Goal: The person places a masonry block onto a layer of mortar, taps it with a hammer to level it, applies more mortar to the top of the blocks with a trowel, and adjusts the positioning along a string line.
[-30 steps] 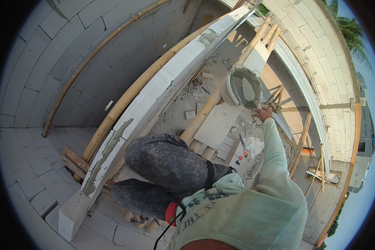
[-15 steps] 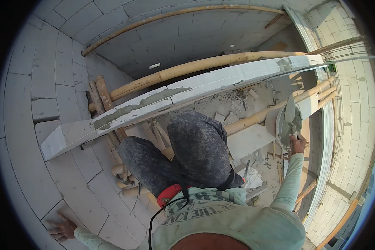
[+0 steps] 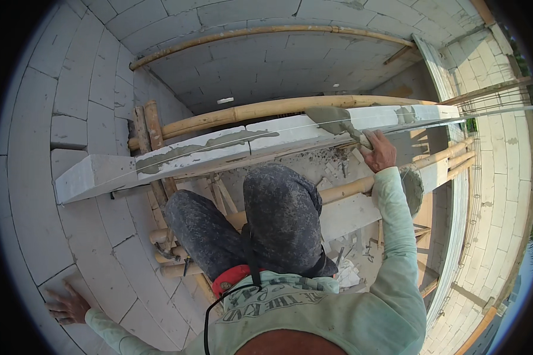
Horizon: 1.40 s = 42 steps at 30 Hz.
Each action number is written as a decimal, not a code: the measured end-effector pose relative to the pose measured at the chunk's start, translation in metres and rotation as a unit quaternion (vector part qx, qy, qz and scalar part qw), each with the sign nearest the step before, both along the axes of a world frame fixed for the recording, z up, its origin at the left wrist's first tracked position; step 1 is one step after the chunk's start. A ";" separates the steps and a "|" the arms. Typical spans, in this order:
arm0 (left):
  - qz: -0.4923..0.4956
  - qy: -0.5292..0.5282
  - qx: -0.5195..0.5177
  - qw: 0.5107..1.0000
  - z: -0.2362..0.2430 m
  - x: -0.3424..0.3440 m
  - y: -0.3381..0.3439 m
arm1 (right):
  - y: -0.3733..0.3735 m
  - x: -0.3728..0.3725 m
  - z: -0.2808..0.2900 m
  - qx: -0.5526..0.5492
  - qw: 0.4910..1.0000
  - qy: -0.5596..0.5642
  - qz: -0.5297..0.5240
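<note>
My right hand (image 3: 380,152) is closed round the handle of a trowel (image 3: 330,120). The trowel's grey, mortar-covered blade lies at the top of a row of white blocks (image 3: 290,131), right of their middle. I cannot tell whether it touches them. A strip of grey mortar (image 3: 204,148) covers part of the row's left half, and a thin string runs along the row. Below my right hand, partly behind my forearm, is a bucket of mortar (image 3: 413,190). My left hand (image 3: 70,305) rests with fingers spread on the pale block wall (image 3: 92,248) at the lower left.
A bamboo pole (image 3: 266,109) runs just behind the block row, and another (image 3: 352,190) crosses below it. A board (image 3: 350,216) lies beside the bucket. A hammer (image 3: 169,254) hangs by the poles left of my knees. Rubble is scattered on the floor far below.
My right hand has moved the trowel up and left, from over the mortar bucket to the block row. My left hand stays on the wall. The view has shifted slightly.
</note>
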<state>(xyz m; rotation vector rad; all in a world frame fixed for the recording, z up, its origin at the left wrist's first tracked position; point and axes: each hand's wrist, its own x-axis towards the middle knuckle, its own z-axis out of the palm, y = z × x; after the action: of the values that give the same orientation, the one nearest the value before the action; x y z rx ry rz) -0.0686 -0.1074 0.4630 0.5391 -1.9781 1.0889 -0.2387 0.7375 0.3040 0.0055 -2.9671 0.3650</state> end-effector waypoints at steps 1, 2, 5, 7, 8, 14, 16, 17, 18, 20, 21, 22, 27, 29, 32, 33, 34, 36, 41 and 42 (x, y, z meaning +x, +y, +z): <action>0.002 0.001 0.001 1.000 -0.001 0.000 -0.001 | -0.008 -0.006 0.002 0.094 0.995 0.020 0.033; 0.003 0.002 -0.001 1.000 -0.001 0.000 -0.001 | -0.014 -0.012 0.003 0.145 0.985 0.044 0.085; 0.007 0.004 -0.004 1.000 -0.002 0.000 -0.007 | -0.025 -0.022 -0.010 0.191 0.970 0.080 0.125; 0.012 0.002 -0.007 1.000 -0.002 0.000 -0.007 | -0.044 -0.028 -0.010 0.188 0.969 0.097 0.128; 0.013 0.003 -0.004 1.000 -0.003 0.000 -0.005 | -0.053 -0.031 -0.011 0.174 0.970 0.104 0.137; 0.018 0.011 -0.008 1.000 -0.004 -0.002 -0.007 | -0.081 -0.042 -0.017 0.134 0.969 0.100 0.184; 0.020 0.009 -0.006 1.000 -0.003 -0.001 -0.006 | -0.085 -0.041 -0.020 0.133 0.971 0.078 0.183; 0.019 0.009 -0.010 1.000 -0.002 -0.001 -0.005 | -0.087 -0.040 -0.020 0.132 0.971 0.077 0.182; 0.018 0.011 -0.014 1.000 -0.002 -0.001 -0.005 | -0.088 -0.041 -0.020 0.126 0.971 0.095 0.179; 0.025 0.009 -0.012 1.000 -0.002 -0.002 -0.004 | -0.090 -0.040 -0.020 0.118 0.971 0.112 0.173; 0.033 0.009 -0.008 0.999 -0.002 -0.003 -0.004 | -0.090 -0.038 -0.019 0.117 0.975 0.108 0.158; 0.026 0.007 -0.009 1.000 -0.002 -0.003 -0.004 | -0.090 -0.034 -0.019 0.115 0.978 0.102 0.140; 0.013 0.006 -0.018 1.000 -0.007 -0.003 -0.010 | -0.074 -0.013 -0.021 0.067 0.992 0.083 0.064; 0.016 0.004 -0.021 1.000 -0.007 0.002 -0.014 | -0.066 0.004 -0.020 0.024 0.997 0.070 0.008; 0.025 0.000 -0.010 1.000 -0.004 0.006 -0.011 | -0.042 0.032 -0.021 -0.122 0.985 0.067 -0.099; 0.021 -0.004 0.008 1.000 0.000 0.007 -0.009 | -0.029 0.046 -0.017 -0.138 0.981 0.076 -0.116; 0.025 -0.006 0.015 1.000 0.002 0.011 -0.006 | -0.011 0.061 -0.021 -0.146 0.975 0.077 -0.150; 0.029 -0.014 0.019 0.999 0.001 0.008 -0.005 | 0.021 0.095 -0.015 -0.205 0.942 0.054 -0.261; 0.029 -0.025 0.018 0.999 0.008 -0.002 -0.001 | 0.099 0.189 0.009 -0.142 0.890 0.032 -0.433; 0.036 -0.025 0.030 0.999 0.000 -0.008 -0.002 | 0.120 0.215 0.014 -0.040 0.885 0.018 -0.464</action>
<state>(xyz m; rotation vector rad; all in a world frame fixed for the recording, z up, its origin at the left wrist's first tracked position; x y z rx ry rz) -0.0770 -0.1096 0.4631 0.6242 -2.0529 1.0991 -0.0241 0.8571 0.3182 -1.3235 -2.5124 0.3245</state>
